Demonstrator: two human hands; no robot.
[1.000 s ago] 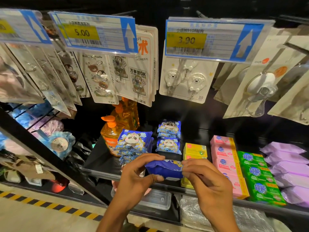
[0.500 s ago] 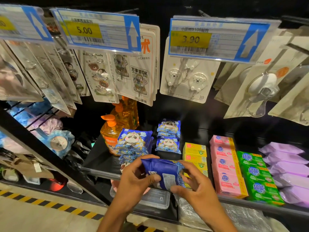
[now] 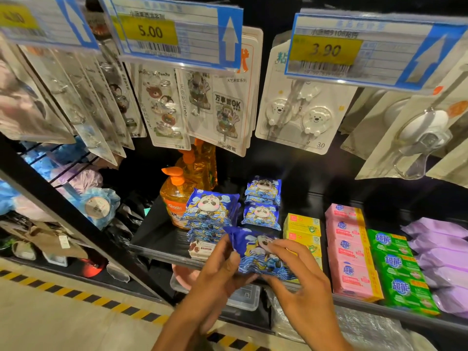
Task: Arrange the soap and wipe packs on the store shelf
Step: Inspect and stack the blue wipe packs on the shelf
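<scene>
The blue panda wipe pack (image 3: 255, 257) is not on the shelf (image 3: 157, 239) yet. It is over the near edge, with the grip of the left hand (image 3: 222, 272) and right hand (image 3: 301, 285) pinched on it. To its right, the pink soap bars (image 3: 349, 252) and green soap bars (image 3: 397, 264) already sit in rows.

I see the 5.00 tag (image 3: 150, 31) brightly lit but slightly blurred, the shelf (image 3: 157, 239) below it dim, frame edges around it bowed.

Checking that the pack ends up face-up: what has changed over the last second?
The blue panda pack was turned over: its back showed before, now the printed front faces up. Left hand and right hand still grip it; shelved packs and soap bars have not moved.
</scene>
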